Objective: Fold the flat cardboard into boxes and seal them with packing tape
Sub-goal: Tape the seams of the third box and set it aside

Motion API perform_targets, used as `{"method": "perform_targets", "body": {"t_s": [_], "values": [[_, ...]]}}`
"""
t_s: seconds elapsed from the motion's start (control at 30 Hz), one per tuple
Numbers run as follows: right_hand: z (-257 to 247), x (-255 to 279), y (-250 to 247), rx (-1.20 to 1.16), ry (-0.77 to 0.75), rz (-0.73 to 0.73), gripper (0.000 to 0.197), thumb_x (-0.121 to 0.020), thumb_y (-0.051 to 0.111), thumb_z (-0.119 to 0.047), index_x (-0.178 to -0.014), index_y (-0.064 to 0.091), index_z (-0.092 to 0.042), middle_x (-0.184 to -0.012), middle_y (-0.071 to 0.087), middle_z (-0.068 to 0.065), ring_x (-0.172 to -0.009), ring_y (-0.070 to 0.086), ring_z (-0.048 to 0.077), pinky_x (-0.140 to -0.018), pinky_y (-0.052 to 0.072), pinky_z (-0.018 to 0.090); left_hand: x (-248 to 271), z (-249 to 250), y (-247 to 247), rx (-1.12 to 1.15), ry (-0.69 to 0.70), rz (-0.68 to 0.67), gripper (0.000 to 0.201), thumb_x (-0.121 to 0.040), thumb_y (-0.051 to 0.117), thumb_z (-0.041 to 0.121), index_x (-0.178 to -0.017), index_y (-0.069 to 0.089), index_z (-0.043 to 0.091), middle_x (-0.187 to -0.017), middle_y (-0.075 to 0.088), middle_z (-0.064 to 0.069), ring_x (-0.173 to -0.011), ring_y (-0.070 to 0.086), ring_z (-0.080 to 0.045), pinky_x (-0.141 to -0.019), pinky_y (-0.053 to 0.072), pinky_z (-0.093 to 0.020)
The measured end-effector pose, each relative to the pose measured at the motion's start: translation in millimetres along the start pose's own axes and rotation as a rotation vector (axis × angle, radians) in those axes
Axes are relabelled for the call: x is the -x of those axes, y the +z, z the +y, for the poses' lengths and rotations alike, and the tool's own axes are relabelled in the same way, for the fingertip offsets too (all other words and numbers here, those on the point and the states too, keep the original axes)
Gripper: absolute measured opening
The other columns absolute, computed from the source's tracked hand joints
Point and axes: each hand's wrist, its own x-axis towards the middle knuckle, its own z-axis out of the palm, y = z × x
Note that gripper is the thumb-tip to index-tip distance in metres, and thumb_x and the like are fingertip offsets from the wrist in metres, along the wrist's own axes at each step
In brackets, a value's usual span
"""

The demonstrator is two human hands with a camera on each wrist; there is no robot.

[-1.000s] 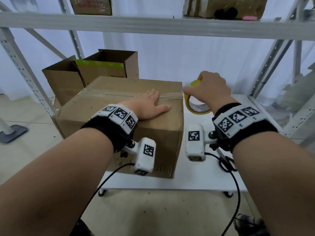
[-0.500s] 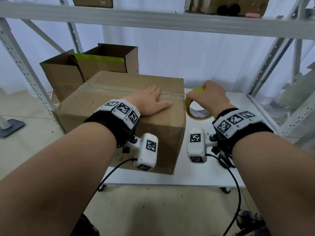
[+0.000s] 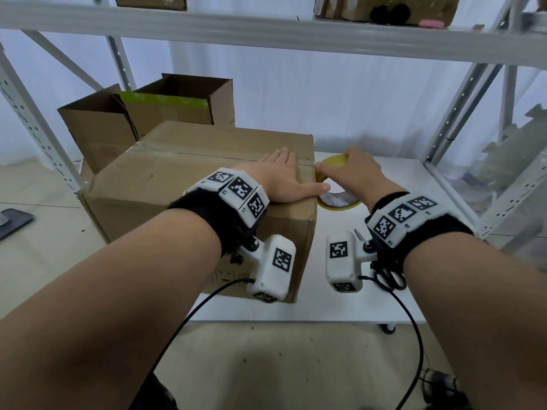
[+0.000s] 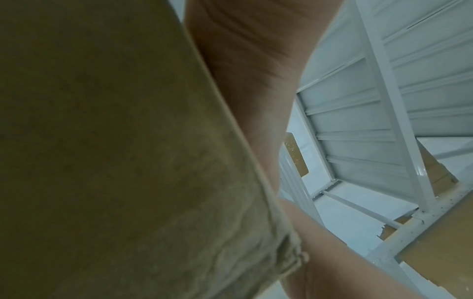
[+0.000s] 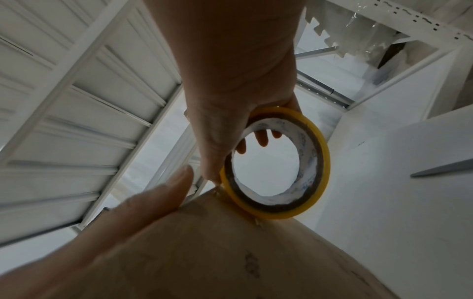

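A closed brown cardboard box sits on the white table, with clear tape running along its top seam. My left hand lies flat on the box top near its right edge, fingers straight, thumb along the corner. My right hand grips a yellow tape roll right beside the box's right side, just below the top edge. In the right wrist view the tape roll touches the box corner, fingers curled through and around it. The left wrist view shows mostly the box face.
Two open cardboard boxes stand behind the closed one at the back left. White shelf posts rise at the right and left, with a shelf beam overhead. Scissors lie on the table under my right wrist.
My right hand has brought the tape roll down and left, from above the box's top edge to against its right side. The left hand stays pressed on the box top.
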Motion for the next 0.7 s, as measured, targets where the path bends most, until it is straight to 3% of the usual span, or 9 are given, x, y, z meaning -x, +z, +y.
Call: {"method": "perform_targets", "body": {"t_s": [0.13,0.2,0.27,0.33,0.37,0.43,0.5,0.6,0.7], "values": [[-1,1,-3,0.008,-0.022,-0.025,0.071,-0.078,0.062,-0.063,-0.122,0.048,-0.010,-0.118,0.054,0.009,-0.114,0.049,0.031,-0.095,0.043,0.042,0,-1,2,-0.001,0.030,0.015,0.098,-0.088,0.030,0.073,-0.154,-0.002,0.008,-0.161,-0.008,-0.008,-0.149,-0.006,-0.020,-0.120,-0.001,-0.041],[-3,1,-6,0.020,-0.037,-0.016,0.049,-0.081,0.061,-0.057,-0.098,0.053,-0.012,-0.093,0.054,0.003,-0.097,0.051,0.027,-0.089,0.044,0.041,3,-1,2,0.014,0.032,0.014,0.095,-0.089,0.032,0.071,-0.154,-0.001,0.009,-0.162,-0.008,-0.007,-0.149,-0.006,-0.019,-0.120,-0.001,-0.041],[-5,5,-12,-0.019,-0.041,-0.006,0.039,-0.085,0.056,-0.050,-0.071,0.046,-0.015,-0.069,0.046,0.000,-0.076,0.047,0.024,-0.076,0.039,0.038,8,-1,2,0.017,0.043,0.010,0.094,-0.090,0.033,0.070,-0.154,-0.001,0.010,-0.162,-0.007,-0.007,-0.149,-0.006,-0.019,-0.120,-0.001,-0.040],[-4,10,-18,-0.038,-0.069,-0.016,0.039,-0.088,0.053,-0.044,-0.064,0.041,-0.015,-0.065,0.042,0.001,-0.065,0.041,0.020,-0.066,0.034,0.033,14,0,0,0.012,0.069,0.000,0.090,-0.091,0.035,0.067,-0.154,0.000,0.012,-0.162,-0.007,-0.006,-0.149,-0.005,-0.019,-0.120,0.000,-0.040],[-3,13,-22,-0.026,-0.094,-0.013,0.034,-0.089,0.053,-0.042,-0.070,0.045,-0.016,-0.069,0.044,0.001,-0.067,0.042,0.018,-0.065,0.034,0.031,18,0,-1,0.008,0.085,-0.007,0.089,-0.092,0.037,0.065,-0.154,0.001,0.013,-0.162,-0.006,-0.004,-0.149,-0.004,-0.018,-0.120,0.000,-0.040],[-2,20,-27,-0.001,-0.132,-0.009,0.025,-0.091,0.056,-0.039,-0.098,0.056,-0.015,-0.091,0.051,0.001,-0.084,0.048,0.018,-0.074,0.036,0.030,26,2,-3,0.006,0.127,-0.020,0.084,-0.093,0.040,0.060,-0.155,0.002,0.016,-0.162,-0.005,-0.001,-0.149,-0.003,-0.017,-0.120,0.001,-0.041],[-6,28,-32,0.009,-0.193,-0.032,0.038,-0.093,0.057,-0.037,-0.124,0.053,-0.015,-0.118,0.052,0.006,-0.105,0.050,0.020,-0.084,0.036,0.029,33,2,-5,0.012,0.165,-0.044,0.081,-0.093,0.045,0.054,-0.155,0.004,0.021,-0.162,-0.004,0.005,-0.148,-0.004,-0.015,-0.120,0.000,-0.042],[-15,42,-39,0.035,-0.251,-0.148,0.043,-0.097,0.053,-0.033,-0.137,0.049,-0.018,-0.143,0.044,0.010,-0.130,0.043,0.025,-0.100,0.033,0.030,44,-2,-6,0.020,0.211,-0.104,0.081,-0.089,0.053,0.049,-0.154,0.007,0.032,-0.161,-0.002,0.013,-0.148,-0.004,-0.015,-0.119,0.000,-0.045],[-19,58,-41,0.082,-0.283,-0.254,0.046,-0.101,0.046,-0.032,-0.144,0.043,-0.019,-0.152,0.037,0.007,-0.139,0.034,0.024,-0.111,0.026,0.032,54,-9,-12,0.006,0.238,-0.159,0.080,-0.083,0.051,0.047,-0.152,0.012,0.038,-0.161,0.001,0.015,-0.148,-0.001,-0.014,-0.120,0.002,-0.045]]}}
